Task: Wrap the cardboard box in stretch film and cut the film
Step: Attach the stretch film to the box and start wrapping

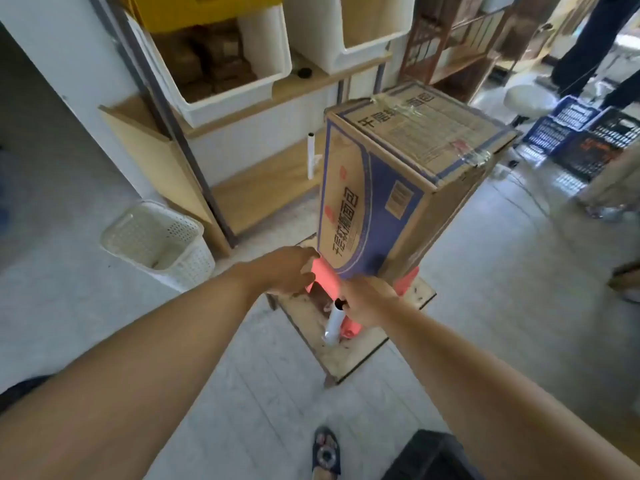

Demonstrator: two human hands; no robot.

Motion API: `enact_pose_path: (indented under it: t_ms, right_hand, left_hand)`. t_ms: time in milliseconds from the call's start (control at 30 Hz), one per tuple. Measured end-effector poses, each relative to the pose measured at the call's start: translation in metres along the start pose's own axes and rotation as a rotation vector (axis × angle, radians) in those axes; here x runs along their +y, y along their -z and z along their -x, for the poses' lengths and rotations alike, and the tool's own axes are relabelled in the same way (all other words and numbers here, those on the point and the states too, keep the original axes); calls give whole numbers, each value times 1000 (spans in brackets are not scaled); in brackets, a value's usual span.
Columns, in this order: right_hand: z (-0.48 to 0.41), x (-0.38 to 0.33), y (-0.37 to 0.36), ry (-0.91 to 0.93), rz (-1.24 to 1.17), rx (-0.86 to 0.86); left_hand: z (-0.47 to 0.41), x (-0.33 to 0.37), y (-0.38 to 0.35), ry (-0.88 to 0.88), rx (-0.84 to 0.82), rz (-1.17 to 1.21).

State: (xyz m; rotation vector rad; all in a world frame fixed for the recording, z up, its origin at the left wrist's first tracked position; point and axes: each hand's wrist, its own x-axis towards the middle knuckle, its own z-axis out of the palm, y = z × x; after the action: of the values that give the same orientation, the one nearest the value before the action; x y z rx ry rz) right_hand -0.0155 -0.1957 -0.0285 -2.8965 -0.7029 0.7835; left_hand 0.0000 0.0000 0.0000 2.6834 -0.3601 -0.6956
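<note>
A tall cardboard box (391, 188) with blue print and taped top stands upright on a red support (323, 275) over a low wooden platform (367, 344). My right hand (367, 301) grips a stretch film roll (334, 322), white with a dark core hole, held upright near the box's bottom front corner. My left hand (287, 270) is at the box's lower left corner, fingers touching the corner and the red support. Any film stretched between the roll and the box is too faint to see.
A white perforated basket (159, 244) stands on the floor to the left. Wooden shelves (270, 188) with white bins (221, 60) lie behind the box; another white roll (311, 155) stands there. Blue and black crates (585, 133), a stool and a person's legs are at right. My foot (325, 452) is below.
</note>
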Motion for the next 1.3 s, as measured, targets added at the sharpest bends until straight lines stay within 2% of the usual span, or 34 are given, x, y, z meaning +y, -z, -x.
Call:
enact_pose_path:
  t_ms: [200, 467, 633, 867, 967, 1100, 1233, 1300]
  right_hand:
    - [-32, 14, -39, -54, 65, -35]
    - [-53, 19, -67, -64, 21, -108]
    - [-35, 24, -50, 45, 114, -3]
    - [-2, 19, -3, 173, 206, 103]
    - [16, 10, 22, 210, 258, 188]
    - [41, -9, 50, 214, 339, 251]
    - [65, -24, 73, 181, 306, 283]
    - [76, -29, 82, 155, 285, 311]
  left_hand:
    - [-28, -21, -35, 92, -138, 64]
    - [-36, -46, -67, 112, -197, 91]
    - [-37, -46, -66, 121, -194, 44]
    - [-31, -34, -50, -54, -172, -48]
    - [-34, -24, -39, -85, -111, -65]
    - [-35, -7, -22, -146, -38, -3]
    - [-32, -3, -3, -329, -31, -116]
    - [-30, -1, 8, -403, 10, -93]
